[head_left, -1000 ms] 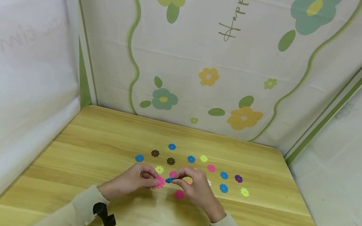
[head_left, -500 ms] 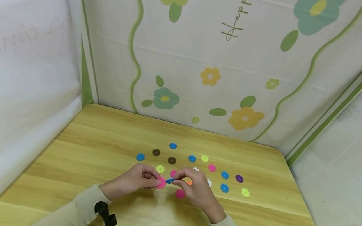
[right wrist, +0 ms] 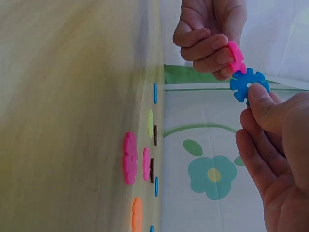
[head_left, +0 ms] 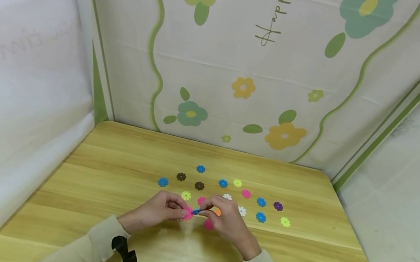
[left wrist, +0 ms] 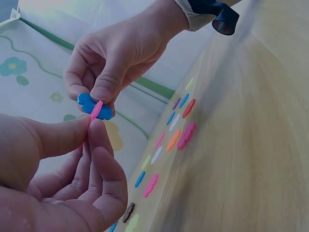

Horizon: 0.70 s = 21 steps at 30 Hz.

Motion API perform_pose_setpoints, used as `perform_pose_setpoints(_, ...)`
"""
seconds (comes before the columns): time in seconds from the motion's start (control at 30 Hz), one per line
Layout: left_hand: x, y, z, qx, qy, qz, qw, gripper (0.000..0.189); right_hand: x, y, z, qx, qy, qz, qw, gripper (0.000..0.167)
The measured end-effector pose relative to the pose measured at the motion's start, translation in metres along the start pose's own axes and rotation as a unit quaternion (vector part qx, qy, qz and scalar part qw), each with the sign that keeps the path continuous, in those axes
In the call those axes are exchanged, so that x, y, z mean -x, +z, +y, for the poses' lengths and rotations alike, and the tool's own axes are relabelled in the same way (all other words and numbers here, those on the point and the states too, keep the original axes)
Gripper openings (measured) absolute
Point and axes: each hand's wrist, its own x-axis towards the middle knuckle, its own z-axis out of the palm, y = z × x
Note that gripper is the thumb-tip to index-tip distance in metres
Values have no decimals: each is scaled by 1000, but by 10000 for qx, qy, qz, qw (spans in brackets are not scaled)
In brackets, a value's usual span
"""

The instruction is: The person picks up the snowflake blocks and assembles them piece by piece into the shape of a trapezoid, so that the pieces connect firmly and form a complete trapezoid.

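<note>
My left hand (head_left: 156,209) pinches a pink notched flower disc (right wrist: 235,57) between thumb and fingers, above the table. Opposite it, my right hand (head_left: 229,220) pinches a blue notched flower disc (right wrist: 240,86). The edges of the two discs meet, crosswise to each other, as the left wrist view shows with the pink disc (left wrist: 96,111) against the blue disc (left wrist: 86,102). How deep the notches sit in each other I cannot tell. A loose pink disc (head_left: 209,225) lies below the right hand, and an orange disc (head_left: 218,213) is partly hidden behind its fingers.
Several loose discs lie spread on the wooden table (head_left: 128,154) beyond the hands, among them a brown one (head_left: 181,176), a purple one (head_left: 278,206), a white one (head_left: 241,211) and a yellow one (head_left: 285,222). A printed cloth wall (head_left: 213,58) stands behind the table.
The left hand has shifted slightly right with the pink disc. The small gap seen between the pink and blue discs has closed, and their edges now meet.
</note>
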Motion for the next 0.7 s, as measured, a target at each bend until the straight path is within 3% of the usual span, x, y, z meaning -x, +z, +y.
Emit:
perform_pose_setpoints(0.1,0,5,0,38,-2,136,9999,23,2,2,0,53,-57,197,9998,18)
perform_pose_setpoints(0.3,0,13,-1,209,20,298,9993,23,5,5,-4,-76,242,409,9988,14)
perform_pose_setpoints(0.53,-2,15,-3,372,64,219,9990,21,3,4,-4,-298,292,200,9989,10)
perform_pose_setpoints(0.7,-4,16,-4,240,82,92,9996,24,3,-4,-3,-235,570,-107,9980,5)
